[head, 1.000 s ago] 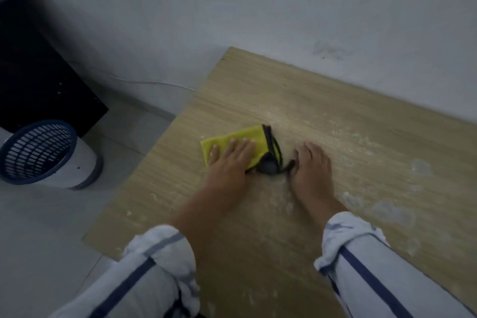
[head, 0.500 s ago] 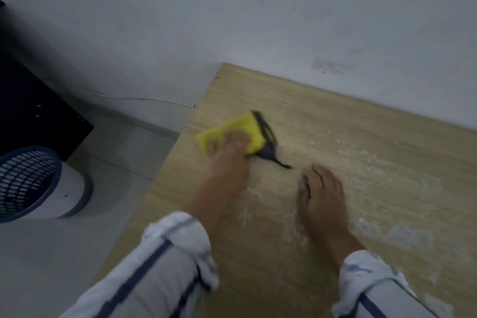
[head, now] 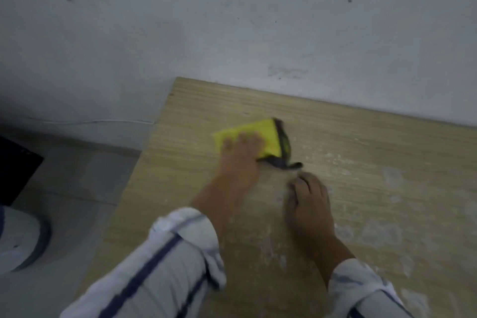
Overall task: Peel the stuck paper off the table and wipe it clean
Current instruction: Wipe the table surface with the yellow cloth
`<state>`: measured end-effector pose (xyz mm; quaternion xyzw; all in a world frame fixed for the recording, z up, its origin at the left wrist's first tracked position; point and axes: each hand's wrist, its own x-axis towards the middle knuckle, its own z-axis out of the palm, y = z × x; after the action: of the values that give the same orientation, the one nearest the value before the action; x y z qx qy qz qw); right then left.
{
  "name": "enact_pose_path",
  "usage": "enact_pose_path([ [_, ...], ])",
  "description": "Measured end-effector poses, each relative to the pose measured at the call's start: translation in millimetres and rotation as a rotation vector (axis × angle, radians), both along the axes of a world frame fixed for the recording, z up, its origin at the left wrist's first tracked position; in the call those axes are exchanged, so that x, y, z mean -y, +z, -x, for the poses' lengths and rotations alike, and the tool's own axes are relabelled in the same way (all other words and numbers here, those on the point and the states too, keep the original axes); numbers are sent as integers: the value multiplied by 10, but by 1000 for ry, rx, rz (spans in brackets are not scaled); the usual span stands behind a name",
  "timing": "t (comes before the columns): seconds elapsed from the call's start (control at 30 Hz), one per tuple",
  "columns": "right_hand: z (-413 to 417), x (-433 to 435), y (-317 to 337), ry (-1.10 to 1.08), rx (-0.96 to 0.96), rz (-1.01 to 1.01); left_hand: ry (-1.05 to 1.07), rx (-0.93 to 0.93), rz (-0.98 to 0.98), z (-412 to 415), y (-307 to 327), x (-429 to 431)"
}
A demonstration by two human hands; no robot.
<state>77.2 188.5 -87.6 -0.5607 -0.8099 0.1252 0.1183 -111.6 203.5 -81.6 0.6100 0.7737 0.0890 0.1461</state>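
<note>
Here, pale paper residue (head: 382, 233) clings in whitish patches to the wooden bench (head: 206, 100), thickest toward my right and the near side. My left hand (head: 240, 160) lies flat on a yellow cloth (head: 258, 131) with a dark edge, its fingers (head: 247, 141) straight and pressing, so the cloth rubs the wood rather than bunching. The cloth sits near the bench's far left corner, where the wood looks mostly free of scraps. My right hand (head: 309, 204) rests just beside the cloth's dark tail, fingers bent with tips on the surface, probably to brace or scrape. Blur hides whether they pinch anything. Behind the bench stands a scuffed white wall (head: 232, 20).
</note>
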Motion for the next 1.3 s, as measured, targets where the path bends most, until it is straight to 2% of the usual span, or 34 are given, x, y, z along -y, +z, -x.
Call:
enact_pose_path([
  [0.1,4,-7,-23,17,-7,-22,666,99,-58,817,107,-62],
  [0.17,2,-20,-31,20,-9,-32,919,121,-109,1007,218,-55],
  [0.2,2,-21,-30,22,-10,-36,915,136,-162,933,272,-100],
  [0.23,1,-17,-30,23,-13,-38,821,184,-210,794,328,-148],
  [0.27,1,-13,-29,24,-19,-43,634,195,-218,606,307,-206],
  [0.33,4,-12,-14,14,-22,-52,244,143,-104,244,188,-236],
  [0.37,6,-14,-7,7,-22,-52,179,78,-40,207,101,-234],
  [0.4,7,-17,-8,8,-28,-44,240,52,-23,293,39,-235],
  [0.5,-4,-33,-11,32,-47,-16,728,67,-28,706,73,-101],
  [0.53,0,-34,-4,35,-63,-6,817,88,11,784,111,-51],
  [0.6,68,-53,71,-16,-150,58,751,128,92,706,206,-7],
  [0.67,213,-99,209,-62,-302,93,484,229,66,384,260,6],
  [0.73,416,-144,343,-12,-409,7,295,419,-42,95,269,97],
  [0.8,616,-209,434,79,-425,-60,342,569,-218,21,255,287],
  [0.87,797,-265,452,208,-326,10,466,429,-273,75,148,488],
  [0.93,936,-336,374,293,-139,181,504,183,-171,111,9,613],
  [1.03,1001,-407,201,329,93,217,513,102,-72,61,-46,575],
  [1.17,857,-519,163,275,34,134,474,40,-24,-9,-26,435],
  [1.3,277,-762,212,-33,43,113,373,14,-4,-203,-24,321],
])
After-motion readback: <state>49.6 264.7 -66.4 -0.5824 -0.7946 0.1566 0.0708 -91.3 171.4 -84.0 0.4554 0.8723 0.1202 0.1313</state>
